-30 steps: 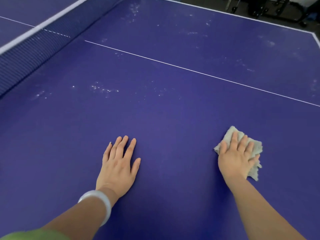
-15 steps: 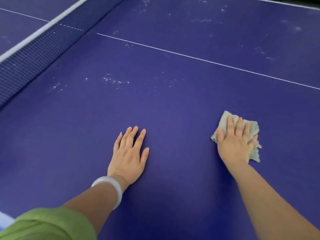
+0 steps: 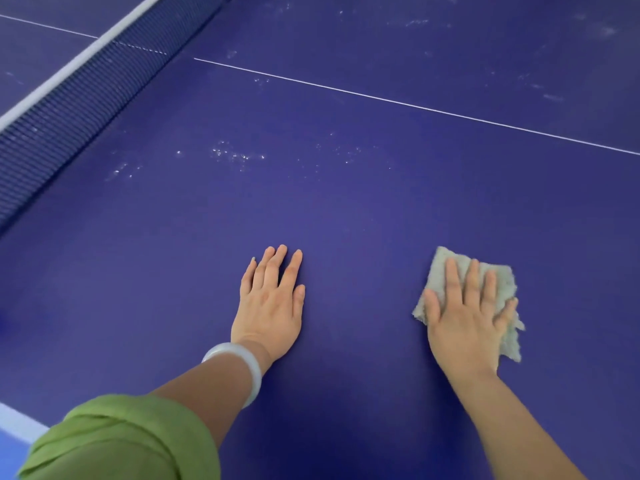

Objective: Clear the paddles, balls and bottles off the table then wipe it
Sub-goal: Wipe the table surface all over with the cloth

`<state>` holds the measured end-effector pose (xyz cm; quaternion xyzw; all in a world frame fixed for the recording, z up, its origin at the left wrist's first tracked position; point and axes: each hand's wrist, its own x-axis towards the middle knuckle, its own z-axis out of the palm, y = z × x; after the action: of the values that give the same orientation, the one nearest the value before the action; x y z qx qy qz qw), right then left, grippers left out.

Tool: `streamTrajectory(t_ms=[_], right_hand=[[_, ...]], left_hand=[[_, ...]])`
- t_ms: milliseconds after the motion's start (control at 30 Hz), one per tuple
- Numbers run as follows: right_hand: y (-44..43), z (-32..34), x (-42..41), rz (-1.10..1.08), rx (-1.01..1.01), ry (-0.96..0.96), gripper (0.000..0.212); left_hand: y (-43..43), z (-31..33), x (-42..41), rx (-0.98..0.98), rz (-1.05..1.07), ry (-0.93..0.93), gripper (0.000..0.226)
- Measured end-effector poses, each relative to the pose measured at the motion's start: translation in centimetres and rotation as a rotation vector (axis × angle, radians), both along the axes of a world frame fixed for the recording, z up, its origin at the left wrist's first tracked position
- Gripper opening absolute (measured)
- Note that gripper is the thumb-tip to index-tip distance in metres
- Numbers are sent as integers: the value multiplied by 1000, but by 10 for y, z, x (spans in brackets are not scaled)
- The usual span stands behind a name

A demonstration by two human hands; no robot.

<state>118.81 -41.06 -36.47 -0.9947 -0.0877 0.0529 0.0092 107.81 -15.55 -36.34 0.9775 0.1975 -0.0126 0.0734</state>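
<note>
Head view: a grey cloth (image 3: pixel 438 268) is pressed flat to the blue worktop (image 3: pixel 346 209) under the right hand (image 3: pixel 467 317), fingers straight and slightly spread, evidently for wiping. The left hand (image 3: pixel 270 299) is laid flat and empty to its left, apparently as a brace. Unwiped white specks (image 3: pixel 235 155) are noted farther out, nearer the net (image 3: pixel 86 91).

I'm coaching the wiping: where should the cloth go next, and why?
Probably slide the cloth forward and left under the right hand, toward the white specks near the net: they mark the table ahead, and the left hand just rests flat.
</note>
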Motion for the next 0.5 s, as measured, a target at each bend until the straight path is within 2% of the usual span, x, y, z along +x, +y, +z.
streamTrajectory(t_ms=[67, 200, 333, 433, 500], right_hand=[[19, 3, -28, -110, 41, -2, 62], [81, 6, -95, 43, 69, 0, 63], [96, 4, -102, -8, 24, 16, 63], [96, 3, -103, -14, -24, 24, 64], [97, 4, -103, -33, -26, 23, 64]], left_hand=[[1, 0, -1, -2, -5, 10, 58], [2, 0, -1, -7, -17, 2, 57], [4, 1, -2, -52, -32, -26, 57], [7, 6, -4, -192, -51, -84, 52], [18, 12, -8, -413, -59, -160, 48]])
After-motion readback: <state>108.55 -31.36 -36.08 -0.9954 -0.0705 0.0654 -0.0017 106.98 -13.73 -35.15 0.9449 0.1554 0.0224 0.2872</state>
